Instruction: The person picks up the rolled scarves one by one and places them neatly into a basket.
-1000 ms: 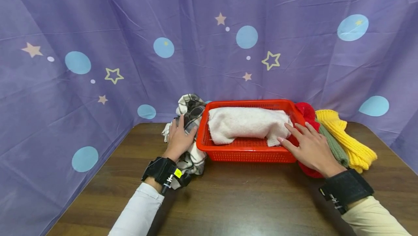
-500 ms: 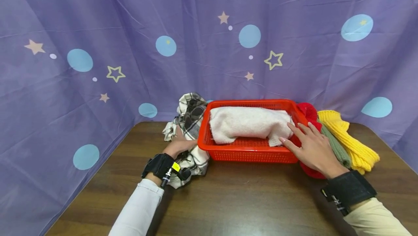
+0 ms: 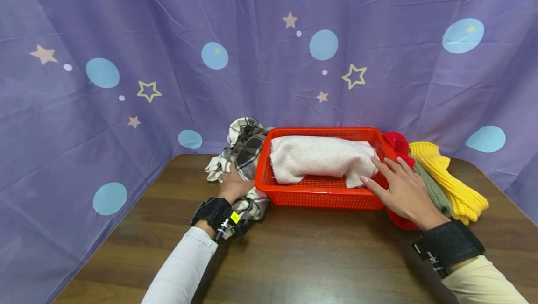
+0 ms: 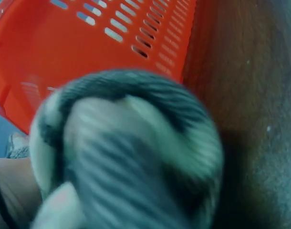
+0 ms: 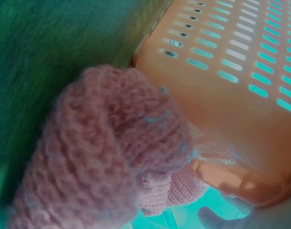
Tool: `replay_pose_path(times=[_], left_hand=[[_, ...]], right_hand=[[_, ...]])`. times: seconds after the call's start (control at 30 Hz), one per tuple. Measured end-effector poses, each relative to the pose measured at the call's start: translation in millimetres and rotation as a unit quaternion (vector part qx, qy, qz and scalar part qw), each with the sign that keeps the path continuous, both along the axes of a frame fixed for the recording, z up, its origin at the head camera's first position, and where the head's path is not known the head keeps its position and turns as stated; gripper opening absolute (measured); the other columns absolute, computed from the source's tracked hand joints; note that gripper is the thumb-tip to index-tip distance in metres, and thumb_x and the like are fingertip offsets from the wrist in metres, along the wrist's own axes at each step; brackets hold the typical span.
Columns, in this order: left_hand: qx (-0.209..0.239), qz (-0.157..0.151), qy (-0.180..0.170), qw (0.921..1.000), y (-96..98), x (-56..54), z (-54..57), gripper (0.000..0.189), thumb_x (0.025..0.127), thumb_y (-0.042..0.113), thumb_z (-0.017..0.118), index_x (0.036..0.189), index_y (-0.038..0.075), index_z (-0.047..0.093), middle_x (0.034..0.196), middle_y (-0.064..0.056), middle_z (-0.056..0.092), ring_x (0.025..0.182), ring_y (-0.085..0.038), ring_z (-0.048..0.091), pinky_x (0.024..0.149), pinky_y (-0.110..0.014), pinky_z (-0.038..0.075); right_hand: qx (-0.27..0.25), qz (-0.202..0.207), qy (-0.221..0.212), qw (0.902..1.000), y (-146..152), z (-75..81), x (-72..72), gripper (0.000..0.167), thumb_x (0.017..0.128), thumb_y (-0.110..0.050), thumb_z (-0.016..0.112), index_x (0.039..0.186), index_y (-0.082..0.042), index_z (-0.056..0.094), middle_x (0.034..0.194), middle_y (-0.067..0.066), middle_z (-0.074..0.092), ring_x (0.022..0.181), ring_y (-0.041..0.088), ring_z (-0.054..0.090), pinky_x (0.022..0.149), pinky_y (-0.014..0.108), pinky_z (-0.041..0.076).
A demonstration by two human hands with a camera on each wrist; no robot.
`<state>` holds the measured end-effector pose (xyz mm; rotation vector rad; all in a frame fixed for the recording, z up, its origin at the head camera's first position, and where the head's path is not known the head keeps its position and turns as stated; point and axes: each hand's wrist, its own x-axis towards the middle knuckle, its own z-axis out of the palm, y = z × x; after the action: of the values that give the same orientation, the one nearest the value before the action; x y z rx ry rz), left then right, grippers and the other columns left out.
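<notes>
My left hand [image 3: 235, 186] grips a bunched grey, black and white plaid cloth [image 3: 248, 150] beside the basket's left end. The fingers are partly sunk in its folds, and the thumb side lies close to the basket rim. In the left wrist view a blurred roll of the plaid cloth [image 4: 131, 162] covers most of the hand. My right hand [image 3: 401, 192] rests with spread, relaxed fingers over the right end of a red plastic basket [image 3: 323, 199]. Inside the basket lies a folded white towel [image 3: 321, 154]. A red knitted piece [image 3: 397, 145] sits partly under the right hand.
Right of the basket, a green knitted piece [image 3: 433, 189] and a yellow knitted piece [image 3: 449, 178] lie side by side. All stand on a brown wooden table [image 3: 319, 252]. A purple curtain [image 3: 252, 89] with stars and dots hangs behind it.
My left hand has gone from spread fingers over the plaid cloth to fingers sunk in it, and the cloth has shifted slightly. The right hand stays over the basket's right end.
</notes>
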<state>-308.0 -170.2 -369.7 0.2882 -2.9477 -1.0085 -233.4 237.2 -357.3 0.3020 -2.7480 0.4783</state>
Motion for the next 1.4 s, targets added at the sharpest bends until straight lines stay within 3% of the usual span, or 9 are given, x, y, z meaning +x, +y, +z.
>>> replay_pose_path(times=[0.27,0.7,1.07,1.23,1.4], left_hand=[[0.012,0.031,0.05,0.9982,-12.0,-6.7,-11.8,0.087,0.087,0.031,0.071,0.152,-0.006,0.026,0.141,-0.041,0.045,0.13,-0.056,0.045,0.106,-0.058,0.041],[0.034,0.076,0.082,0.9931,-36.8,-2.6,-12.1,0.075,0.088,0.029,0.068,0.144,-0.008,0.035,0.136,-0.043,0.047,0.127,-0.058,0.046,0.103,-0.06,0.043],[0.042,0.11,0.088,0.9891,-50.1,-2.8,-16.7,0.074,0.09,0.03,0.065,0.145,-0.005,0.033,0.139,-0.04,0.046,0.13,-0.056,0.043,0.106,-0.06,0.039],[0.06,0.118,0.111,0.985,-45.6,-1.5,-9.7,0.071,0.092,0.03,0.062,0.15,0.0,0.034,0.146,-0.033,0.044,0.134,-0.053,0.04,0.11,-0.06,0.035],[0.062,0.123,0.193,0.9715,-48.0,-0.1,9.4,0.061,0.092,0.027,0.062,0.144,-0.002,0.044,0.139,-0.031,0.051,0.13,-0.051,0.045,0.107,-0.06,0.035]], right_hand=[[-0.001,0.002,0.0,1.0,-1,-0.4,0.4,0.081,0.096,-0.062,0.052,0.156,-0.009,0.039,0.151,0.031,0.041,0.14,0.057,0.027,0.101,0.079,0.024],[-0.003,-0.001,-0.004,1.0,1,0.9,0.2,0.081,0.096,-0.062,0.052,0.156,-0.009,0.037,0.15,0.031,0.041,0.14,0.058,0.026,0.1,0.079,0.023],[-0.003,-0.003,-0.007,1.0,0,0.1,-0.9,0.081,0.096,-0.062,0.051,0.156,-0.009,0.037,0.149,0.032,0.041,0.139,0.059,0.026,0.101,0.079,0.022],[-0.009,-0.004,-0.016,0.9998,1,1.9,0.0,0.084,0.096,-0.063,0.052,0.157,-0.009,0.035,0.151,0.032,0.039,0.14,0.059,0.024,0.102,0.079,0.02],[-0.018,-0.003,-0.031,0.9994,0,7.0,1.6,0.087,0.095,-0.065,0.052,0.158,-0.009,0.032,0.154,0.032,0.035,0.141,0.058,0.023,0.099,0.08,0.021]])
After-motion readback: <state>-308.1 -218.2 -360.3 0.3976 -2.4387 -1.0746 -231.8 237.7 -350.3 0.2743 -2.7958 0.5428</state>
